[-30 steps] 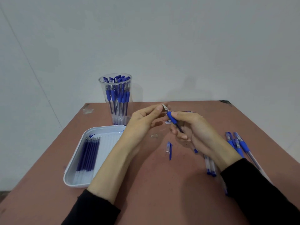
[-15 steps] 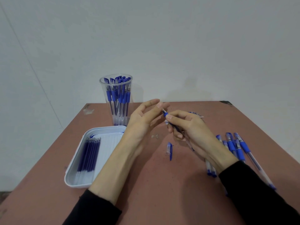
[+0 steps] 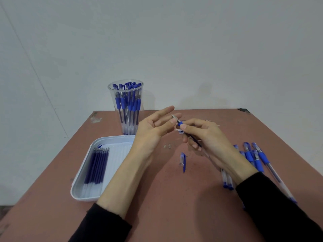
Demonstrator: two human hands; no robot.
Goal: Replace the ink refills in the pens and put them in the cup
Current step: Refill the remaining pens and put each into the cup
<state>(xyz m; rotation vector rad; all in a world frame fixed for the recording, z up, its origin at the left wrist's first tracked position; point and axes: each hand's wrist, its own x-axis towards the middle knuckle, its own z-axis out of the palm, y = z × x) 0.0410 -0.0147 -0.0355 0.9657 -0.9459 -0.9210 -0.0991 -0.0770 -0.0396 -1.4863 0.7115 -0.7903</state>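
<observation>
Gripping the pen (image 3: 181, 124) in the right hand (image 3: 206, 137), twisting its tip with the left hand (image 3: 152, 130), fingers straight. Next (a guess): cap (image 3: 182, 161) on, then into the cup (image 3: 110, 95).

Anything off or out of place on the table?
Minor: a loose pen cap lies alone mid-table, tiny clear bits sit just beyond it, and the table's far-left corner looks chipped. Nothing spilled.
</observation>
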